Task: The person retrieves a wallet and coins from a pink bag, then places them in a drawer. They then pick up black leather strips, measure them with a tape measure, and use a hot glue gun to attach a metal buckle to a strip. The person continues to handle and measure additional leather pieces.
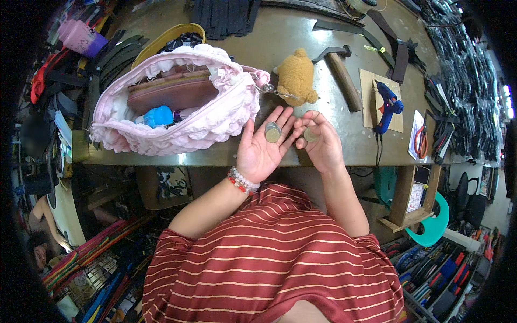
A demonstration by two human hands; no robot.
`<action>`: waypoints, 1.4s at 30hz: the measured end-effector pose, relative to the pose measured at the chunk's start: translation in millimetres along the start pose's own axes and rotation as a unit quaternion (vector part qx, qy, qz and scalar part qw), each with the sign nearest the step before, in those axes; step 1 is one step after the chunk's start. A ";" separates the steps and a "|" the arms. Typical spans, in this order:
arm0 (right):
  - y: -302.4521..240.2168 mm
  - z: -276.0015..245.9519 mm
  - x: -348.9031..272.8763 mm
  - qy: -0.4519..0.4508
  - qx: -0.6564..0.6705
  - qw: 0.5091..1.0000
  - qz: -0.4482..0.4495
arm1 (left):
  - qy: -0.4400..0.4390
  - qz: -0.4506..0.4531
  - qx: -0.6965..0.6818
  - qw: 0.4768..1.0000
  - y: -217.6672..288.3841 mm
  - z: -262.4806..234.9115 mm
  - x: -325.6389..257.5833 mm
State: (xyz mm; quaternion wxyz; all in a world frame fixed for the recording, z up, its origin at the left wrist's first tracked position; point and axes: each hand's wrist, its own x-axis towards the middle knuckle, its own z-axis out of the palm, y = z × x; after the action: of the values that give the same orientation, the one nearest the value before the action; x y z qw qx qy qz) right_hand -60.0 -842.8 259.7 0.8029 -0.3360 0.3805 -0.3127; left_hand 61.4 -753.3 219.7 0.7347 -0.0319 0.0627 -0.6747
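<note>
My left hand (pixel 258 153) lies palm up with its fingers stretched out, just in front of the bag. A few stacked coins (pixel 273 133) rest on that palm near the base of the fingers. Close beside it, my right hand (pixel 325 145) has its fingers curled around a gold-toned coin (pixel 309 135). The pink quilted pouch bag (pixel 215 129) sits unzipped to the left, with a brown wallet (pixel 172 91) and a blue-capped item (pixel 158 116) inside. A brown plush keychain (pixel 295 78) hangs off the bag's clasp and lies on the table beyond my hands.
A hammer (pixel 343 81) lies right of the plush. Farther right are a blue glue gun (pixel 386 107) on cardboard and orange-handled pliers (pixel 420 142). Black straps (pixel 226 19) and a yellow basket (pixel 194 28) stand at the back. Packed plastic-wrapped goods (pixel 463 86) line the right side.
</note>
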 end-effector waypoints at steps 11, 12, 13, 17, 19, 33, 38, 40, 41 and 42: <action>26.4 9.2 3.8 0.004 -0.477 0.863 -0.164 | 0.027 0.012 0.125 0.992 0.3 2.5 0.5; 24.9 5.4 6.2 -0.004 -0.436 0.884 -0.170 | 0.029 0.013 0.119 0.992 0.2 2.2 0.3; 21.9 0.9 6.6 0.005 -0.410 0.901 -0.138 | 0.030 0.013 0.112 0.993 -0.1 2.0 0.3; 6.0 -9.1 2.7 0.001 0.124 0.992 -0.030 | 0.013 0.015 0.085 0.996 -1.4 0.7 -0.4; 1.8 -6.8 -2.1 0.013 -0.018 1.000 -0.017 | 0.003 0.016 0.067 0.998 -1.7 0.2 -0.6; 28.5 11.2 -4.1 0.007 -0.428 0.863 -0.267 | 0.017 0.021 0.095 0.995 -0.6 -1.2 -2.4; 12.5 5.5 -4.1 -0.104 0.002 0.994 0.027 | -0.045 0.000 0.076 0.996 -0.2 -5.6 0.1; 11.9 7.8 -3.6 -0.109 0.027 0.993 0.034 | -0.146 -0.034 -0.037 0.988 -0.1 -6.8 1.1; 13.7 9.8 -2.7 -0.093 -0.134 0.985 -0.056 | -0.124 -0.023 -0.006 0.992 0.1 -7.1 1.7; 16.9 12.2 -1.7 -0.073 -0.290 0.943 -0.145 | -0.050 0.001 0.059 0.997 -0.3 -7.1 0.6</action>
State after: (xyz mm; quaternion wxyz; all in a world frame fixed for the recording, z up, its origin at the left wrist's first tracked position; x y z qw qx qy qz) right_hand -46.7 -828.0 253.2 0.6426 -0.6274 0.3422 -0.2762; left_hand 60.2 -753.7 212.7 0.7385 -0.0221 -0.0135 -0.6738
